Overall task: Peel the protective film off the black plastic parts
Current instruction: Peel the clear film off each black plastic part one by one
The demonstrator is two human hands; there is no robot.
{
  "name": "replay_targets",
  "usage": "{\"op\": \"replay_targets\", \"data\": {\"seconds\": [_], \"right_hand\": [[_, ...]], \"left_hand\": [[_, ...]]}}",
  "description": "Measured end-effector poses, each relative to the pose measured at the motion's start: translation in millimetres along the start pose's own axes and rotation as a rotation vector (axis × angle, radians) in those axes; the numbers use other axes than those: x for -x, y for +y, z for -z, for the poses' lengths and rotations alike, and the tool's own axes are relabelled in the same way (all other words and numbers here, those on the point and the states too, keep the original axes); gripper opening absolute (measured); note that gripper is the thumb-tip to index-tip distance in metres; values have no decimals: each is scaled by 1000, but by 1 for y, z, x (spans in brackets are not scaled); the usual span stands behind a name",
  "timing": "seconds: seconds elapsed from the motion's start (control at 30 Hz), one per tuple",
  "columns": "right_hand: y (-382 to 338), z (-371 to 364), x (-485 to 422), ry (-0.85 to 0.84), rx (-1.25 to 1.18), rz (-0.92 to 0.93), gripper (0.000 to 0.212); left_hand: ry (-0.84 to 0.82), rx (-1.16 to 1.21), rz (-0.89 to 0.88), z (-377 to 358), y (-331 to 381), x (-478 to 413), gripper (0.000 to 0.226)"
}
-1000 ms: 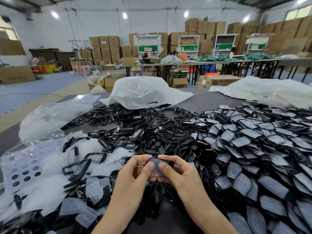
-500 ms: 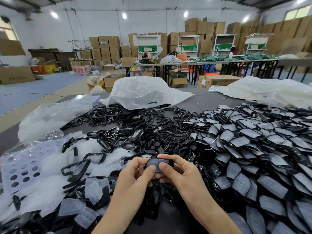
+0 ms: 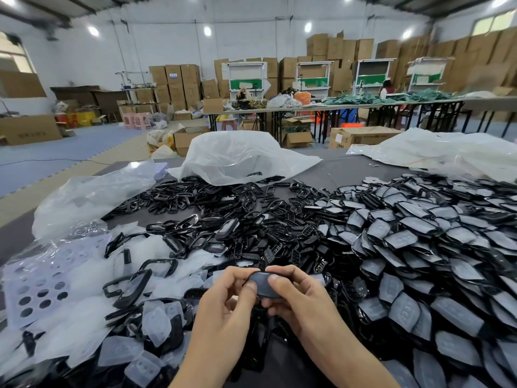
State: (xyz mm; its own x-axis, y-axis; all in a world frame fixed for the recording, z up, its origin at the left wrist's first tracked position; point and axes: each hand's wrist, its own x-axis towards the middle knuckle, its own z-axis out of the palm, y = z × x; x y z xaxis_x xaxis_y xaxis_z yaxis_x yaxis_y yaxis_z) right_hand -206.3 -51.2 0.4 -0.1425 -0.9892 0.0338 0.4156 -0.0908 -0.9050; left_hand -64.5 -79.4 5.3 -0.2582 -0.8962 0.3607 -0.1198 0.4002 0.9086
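Holding one black plastic part [image 3: 262, 284] over the near side of the desk [image 3: 340, 170], the left hand [image 3: 223, 303] and right hand [image 3: 300, 301] pinch it from either side, fingers [image 3: 288, 271] curled behind and thumbs on its filmed face, probably to work a film corner loose. Filmed parts [image 3: 419, 247] heap to the right within easy reach; peeled films [image 3: 156, 317] gather near left, bare frames [image 3: 223, 217] farther back, keeping the sorts apart.

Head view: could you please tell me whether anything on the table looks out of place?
Nothing stands out: filmed parts heaped at right, peeled films piled at left, left hand and right hand pinching one black part.
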Motion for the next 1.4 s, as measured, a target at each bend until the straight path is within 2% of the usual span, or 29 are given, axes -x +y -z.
{"op": "replay_targets", "data": {"seconds": [0.13,0.27,0.53,0.7,0.9,1.03,1.13,1.23,1.4], "right_hand": [[1,1,-2,-1,12,-2,9],[1,3,-1,-13,93,16,10],[-4,5,0,92,144,62,23],[-7,8,-2,161,-2,99,30],[-5,13,-5,227,-23,87,37],[-8,15,-5,216,-83,85,41],[-8,15,-7,204,-65,96,45],[-7,13,-4,146,-37,76,38],[1,0,2,-40,11,62,15]], "left_hand": [[-26,-27,-32,-1,-2,2,30],[-38,-83,-90,-5,-1,3,33],[-39,-268,-247,-2,3,7,29],[-129,-649,-471,1,5,9,29],[-313,-654,-534,-8,7,15,44],[-276,-639,-545,-11,5,17,47],[-106,-489,-467,-7,4,16,33],[42,-273,-246,-6,4,11,19],[-14,11,37,-5,8,2,11]]}}
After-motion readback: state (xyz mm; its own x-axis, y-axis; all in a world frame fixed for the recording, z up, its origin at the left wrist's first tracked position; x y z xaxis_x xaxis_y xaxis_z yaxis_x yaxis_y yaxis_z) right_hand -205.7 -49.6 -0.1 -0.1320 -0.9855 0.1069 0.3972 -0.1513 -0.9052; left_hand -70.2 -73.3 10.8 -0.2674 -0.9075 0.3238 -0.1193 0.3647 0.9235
